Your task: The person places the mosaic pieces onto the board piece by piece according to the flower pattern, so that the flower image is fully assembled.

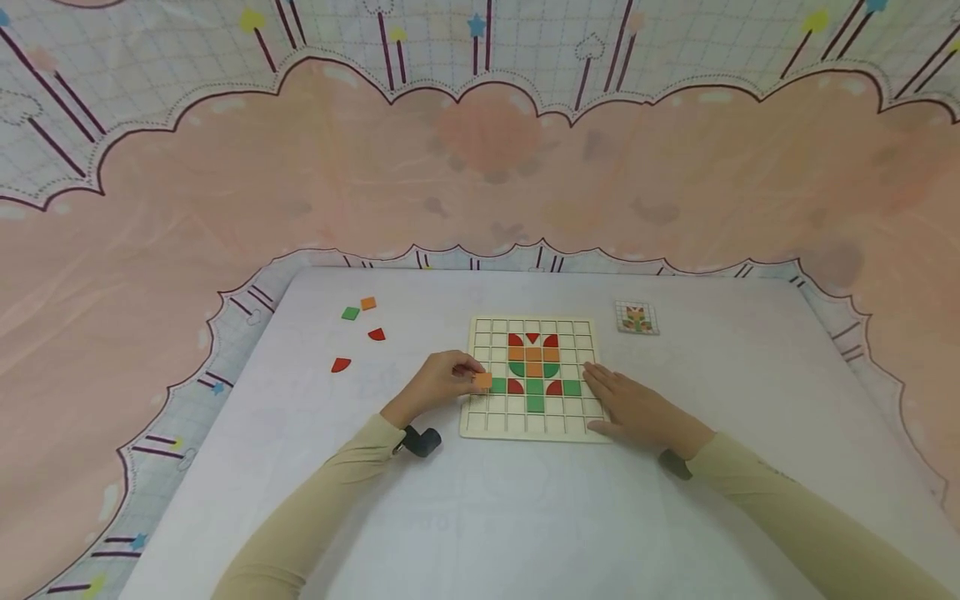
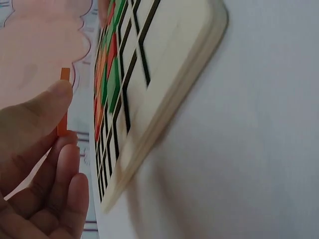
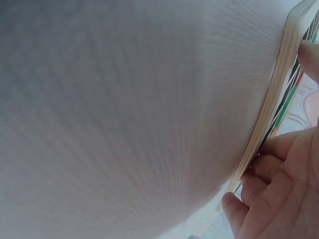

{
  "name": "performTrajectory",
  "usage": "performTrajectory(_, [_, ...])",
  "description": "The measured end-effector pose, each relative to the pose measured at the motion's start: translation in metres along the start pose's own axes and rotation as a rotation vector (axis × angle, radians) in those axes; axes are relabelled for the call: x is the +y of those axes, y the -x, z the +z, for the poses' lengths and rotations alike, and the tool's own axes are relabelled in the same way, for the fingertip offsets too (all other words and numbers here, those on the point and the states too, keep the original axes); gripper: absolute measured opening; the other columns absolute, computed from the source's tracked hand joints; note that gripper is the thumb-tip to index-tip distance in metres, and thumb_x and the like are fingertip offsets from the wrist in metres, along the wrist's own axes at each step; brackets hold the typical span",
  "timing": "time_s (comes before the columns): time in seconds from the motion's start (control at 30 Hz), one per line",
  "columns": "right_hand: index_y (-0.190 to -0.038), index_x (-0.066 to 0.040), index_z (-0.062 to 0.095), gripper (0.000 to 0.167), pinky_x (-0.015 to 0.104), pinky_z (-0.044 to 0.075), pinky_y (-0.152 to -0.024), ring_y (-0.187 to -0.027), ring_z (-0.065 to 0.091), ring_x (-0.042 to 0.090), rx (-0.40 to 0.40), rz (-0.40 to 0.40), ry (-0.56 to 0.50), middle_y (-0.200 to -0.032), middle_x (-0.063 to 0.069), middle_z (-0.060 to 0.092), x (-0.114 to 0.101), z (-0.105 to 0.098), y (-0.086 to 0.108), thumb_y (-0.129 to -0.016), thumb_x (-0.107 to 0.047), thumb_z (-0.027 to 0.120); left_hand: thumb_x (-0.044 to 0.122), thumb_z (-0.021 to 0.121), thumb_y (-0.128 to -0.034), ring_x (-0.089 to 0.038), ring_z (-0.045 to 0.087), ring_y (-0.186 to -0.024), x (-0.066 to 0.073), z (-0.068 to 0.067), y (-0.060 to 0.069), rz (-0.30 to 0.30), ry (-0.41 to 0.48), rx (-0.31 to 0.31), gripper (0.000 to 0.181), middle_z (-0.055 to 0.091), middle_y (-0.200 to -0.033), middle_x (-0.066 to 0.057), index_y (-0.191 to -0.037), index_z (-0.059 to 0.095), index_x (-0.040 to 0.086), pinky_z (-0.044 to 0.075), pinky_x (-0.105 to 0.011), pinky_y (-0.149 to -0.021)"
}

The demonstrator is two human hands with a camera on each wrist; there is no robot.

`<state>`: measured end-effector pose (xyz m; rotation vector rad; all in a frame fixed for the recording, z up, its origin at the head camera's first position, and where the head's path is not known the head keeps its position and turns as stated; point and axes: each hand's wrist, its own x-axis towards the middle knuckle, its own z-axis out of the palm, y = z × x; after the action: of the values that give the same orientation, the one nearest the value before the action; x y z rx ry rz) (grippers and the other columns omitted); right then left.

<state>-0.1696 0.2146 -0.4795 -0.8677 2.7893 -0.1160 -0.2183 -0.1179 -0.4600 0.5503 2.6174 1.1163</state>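
My left hand [image 1: 437, 385] pinches an orange square tile [image 1: 483, 381] between thumb and fingers, over the left side of a pale wooden grid board [image 1: 517, 428]. Seen edge-on in the left wrist view, the tile [image 2: 62, 125] is held above the board's surface. Red, orange and green pieces on the board form a flower-like pattern, with a green square [image 1: 498, 386] just right of the held tile. Across the board, my right hand [image 1: 637, 410] rests along the right edge with its fingers extended. The right wrist view shows its fingers [image 3: 279, 149] touching that edge.
On the white table's left lie a loose green square [image 1: 350, 313], an orange square [image 1: 368, 303] and two red quarter-circle pieces [image 1: 341, 365]. A small pattern card [image 1: 637, 318] lies beyond the right hand. Patterned cloth surrounds the table.
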Motion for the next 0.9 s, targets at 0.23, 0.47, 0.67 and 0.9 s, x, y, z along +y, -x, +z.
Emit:
performTrajectory(0.23, [-0.149,-0.002,0.021,0.080,0.045,0.026,-0.114,-0.144,0.021,0.030,0.004,0.002,-0.005,-0.157,0.013,0.020,0.000,0.001,0.000,-0.092,-0.053,0.047,0.015,0.078,-0.0756,-0.013,0.058,-0.086,0.011,0.019,-0.002,0.070,-0.046,-0.039,0.026,0.067,-0.099,-0.005,-0.098,0.070,0.006,0.050,-0.028,-0.080])
performTrajectory(0.47, [-0.149,-0.003,0.022,0.080,0.044,0.027,-0.114,-0.144,0.021,0.030,0.010,0.008,0.002,-0.157,0.012,0.020,0.000,0.003,0.000,-0.092,-0.054,0.047,0.016,0.077,-0.0769,-0.016,0.060,-0.093,0.018,0.031,-0.004,0.104,-0.047,-0.091,0.028,0.067,-0.100,-0.005,-0.101,0.070,0.006,0.050,-0.029,-0.085])
performTrajectory(0.67, [-0.149,-0.003,0.021,0.081,0.045,0.026,-0.114,-0.144,0.020,0.030,0.006,0.009,-0.011,-0.157,0.013,0.019,-0.001,0.001,0.000,-0.092,-0.054,0.047,0.016,0.078,-0.0764,-0.012,0.057,-0.088,0.021,0.039,-0.006,0.138,-0.103,-0.097,0.026,0.066,-0.095,-0.002,-0.100,0.071,0.006,0.048,-0.024,-0.080])
performTrajectory(0.9, [-0.149,-0.002,0.021,0.081,0.045,0.027,-0.114,-0.144,0.021,0.030,0.008,0.004,0.004,-0.157,0.013,0.019,0.000,0.002,0.000,-0.093,-0.055,0.046,0.017,0.079,-0.0743,-0.010,0.054,-0.082,0.023,0.045,-0.006,0.160,-0.166,-0.079,0.026,0.066,-0.090,0.001,-0.097,0.072,0.007,0.047,-0.021,-0.076])
